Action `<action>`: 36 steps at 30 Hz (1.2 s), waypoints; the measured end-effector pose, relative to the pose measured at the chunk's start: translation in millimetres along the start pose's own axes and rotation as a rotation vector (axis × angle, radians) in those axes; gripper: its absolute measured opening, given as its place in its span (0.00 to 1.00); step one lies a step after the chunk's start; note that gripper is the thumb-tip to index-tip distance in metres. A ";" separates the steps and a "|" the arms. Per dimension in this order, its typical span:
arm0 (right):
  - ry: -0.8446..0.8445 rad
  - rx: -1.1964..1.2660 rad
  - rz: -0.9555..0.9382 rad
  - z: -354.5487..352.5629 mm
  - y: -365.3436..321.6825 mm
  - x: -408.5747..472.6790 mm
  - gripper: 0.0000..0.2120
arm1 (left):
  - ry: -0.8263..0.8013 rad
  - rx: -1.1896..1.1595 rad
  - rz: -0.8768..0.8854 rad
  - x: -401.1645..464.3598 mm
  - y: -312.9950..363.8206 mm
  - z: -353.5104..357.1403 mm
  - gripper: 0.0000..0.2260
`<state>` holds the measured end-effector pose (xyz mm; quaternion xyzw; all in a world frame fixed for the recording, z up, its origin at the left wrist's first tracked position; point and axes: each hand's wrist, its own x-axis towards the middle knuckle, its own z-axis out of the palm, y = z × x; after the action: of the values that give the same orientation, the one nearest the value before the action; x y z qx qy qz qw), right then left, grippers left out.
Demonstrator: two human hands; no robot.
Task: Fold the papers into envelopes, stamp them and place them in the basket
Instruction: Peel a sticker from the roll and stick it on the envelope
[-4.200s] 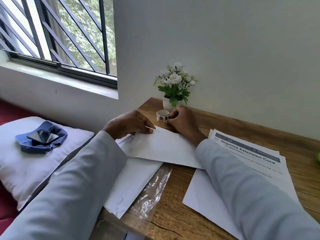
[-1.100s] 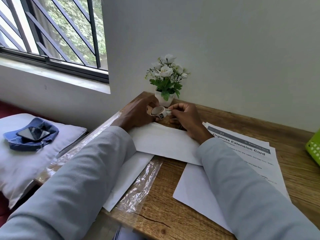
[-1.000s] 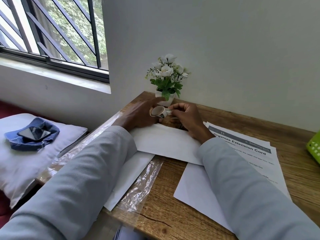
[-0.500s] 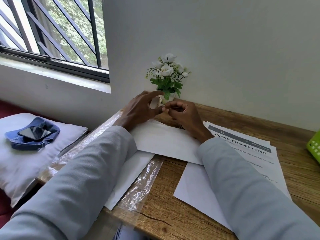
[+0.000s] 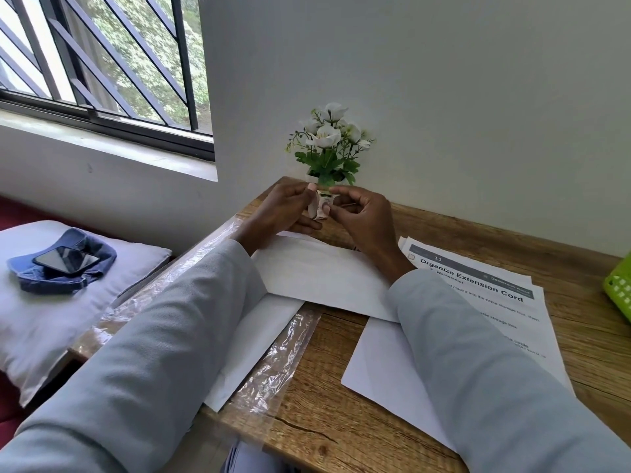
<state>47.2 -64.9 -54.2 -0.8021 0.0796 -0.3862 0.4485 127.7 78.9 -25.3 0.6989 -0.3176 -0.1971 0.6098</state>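
Note:
A small roll of stamps [image 5: 321, 208] is held just above the table, in front of the flower pot. My left hand [image 5: 285, 213] grips the roll from the left. My right hand [image 5: 362, 213] pinches the loose end of the strip with thumb and fingers. A folded white envelope [image 5: 317, 274] lies flat on the wooden table under both wrists. More white paper [image 5: 259, 343] lies beneath it, and another white sheet [image 5: 379, 367] lies under my right forearm. The green basket [image 5: 619, 290] shows at the right edge.
A pot of white flowers [image 5: 329, 148] stands against the wall behind my hands. Printed sheets [image 5: 485, 291] lie at the right. A clear plastic sleeve [image 5: 273, 370] runs along the table's left edge. A pillow [image 5: 51, 302] with a phone [image 5: 66, 259] sits left of the table.
Both hands left the envelope, took the stamp roll and lifted it off the table. The right hand now pinches the strip's end.

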 end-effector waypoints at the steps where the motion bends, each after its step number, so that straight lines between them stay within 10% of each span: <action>1: 0.018 -0.009 -0.014 0.2 -0.2 0.2 0.14 | 0.004 -0.014 -0.003 0.9 -0.6 -0.1 0.15; 24: -0.176 -0.061 -0.226 -15.8 1.1 1.9 0.06 | 0.125 -0.177 -0.092 0.9 -0.3 -3.6 0.15; 31: -0.192 0.047 -0.138 -28.1 -5.7 -2.2 0.05 | 0.196 -0.009 -0.006 2.7 -8.4 -6.7 0.13; 36: -0.156 0.256 0.080 -42.4 -22.6 -6.7 0.07 | 0.179 0.547 0.194 1.3 -10.8 -1.5 0.15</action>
<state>8.3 -76.4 -27.6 -0.7622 0.0267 -0.3114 0.5669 131.9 79.7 -35.5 0.8183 -0.3691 0.0171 0.4403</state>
